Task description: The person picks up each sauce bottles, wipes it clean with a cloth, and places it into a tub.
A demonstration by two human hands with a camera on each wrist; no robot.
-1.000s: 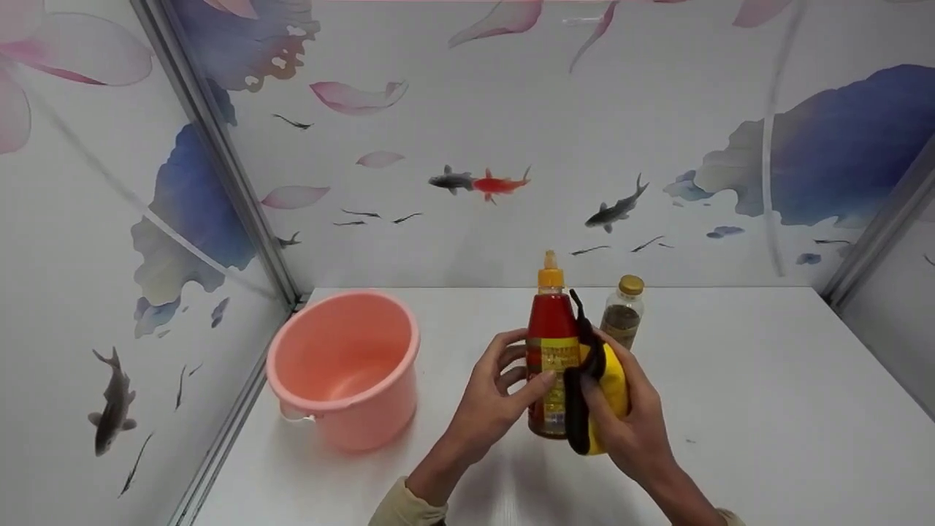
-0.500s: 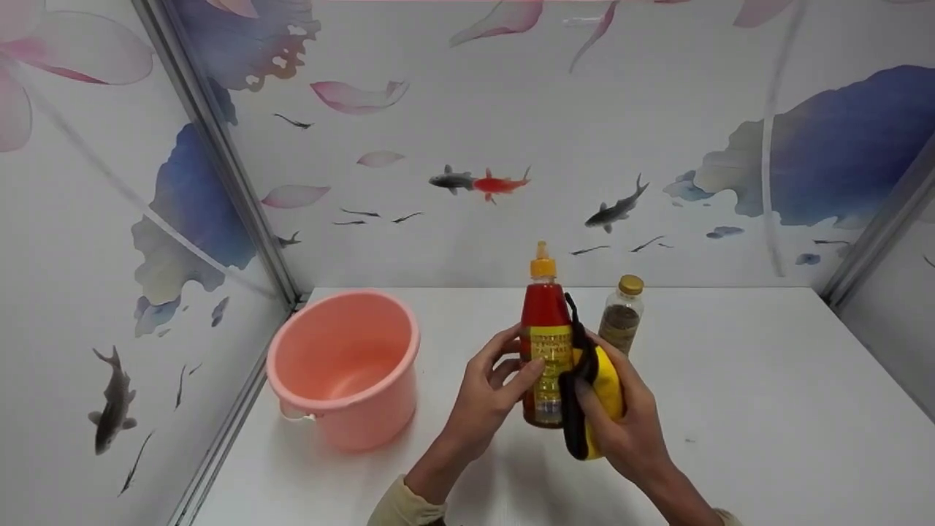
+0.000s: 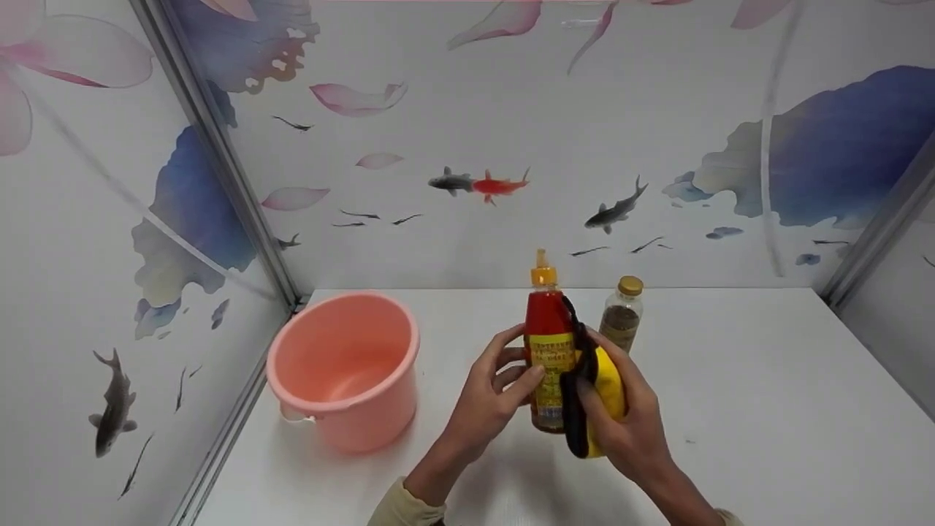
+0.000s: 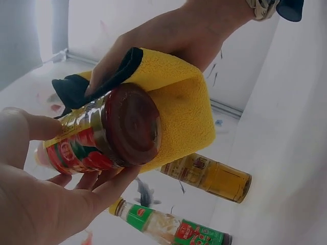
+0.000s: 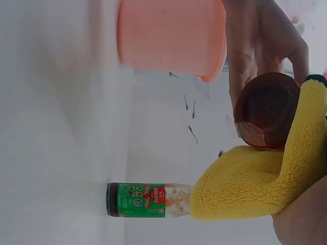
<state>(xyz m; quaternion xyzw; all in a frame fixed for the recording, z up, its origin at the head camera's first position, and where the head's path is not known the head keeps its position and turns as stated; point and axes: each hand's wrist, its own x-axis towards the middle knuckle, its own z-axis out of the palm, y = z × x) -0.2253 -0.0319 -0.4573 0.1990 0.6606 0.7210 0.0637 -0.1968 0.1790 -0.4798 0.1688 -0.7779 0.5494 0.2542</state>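
My left hand (image 3: 488, 391) grips a red sauce bottle (image 3: 549, 314) with a yellow nozzle cap and a yellow label. The bottle is held nearly upright, off the table. In the left wrist view its round base (image 4: 134, 125) faces the camera. My right hand (image 3: 637, 416) holds a yellow cloth (image 3: 610, 394) with a dark border against the bottle's right side. The cloth wraps partly around the bottle in the left wrist view. Part of the right hand's fingers is hidden behind cloth and bottle.
A pink bucket (image 3: 350, 365) stands on the white table (image 3: 760, 409) at the left. Behind my right hand is a glass bottle (image 3: 621, 321) with a gold cap. The left wrist view shows an amber bottle (image 4: 209, 176) and a green-labelled bottle (image 4: 173, 227). Printed panels enclose the table.
The sauce bottle shifted slightly left and up, then dipped a little. My right hand and the cloth moved slightly left along with it. Both holds stay the same.
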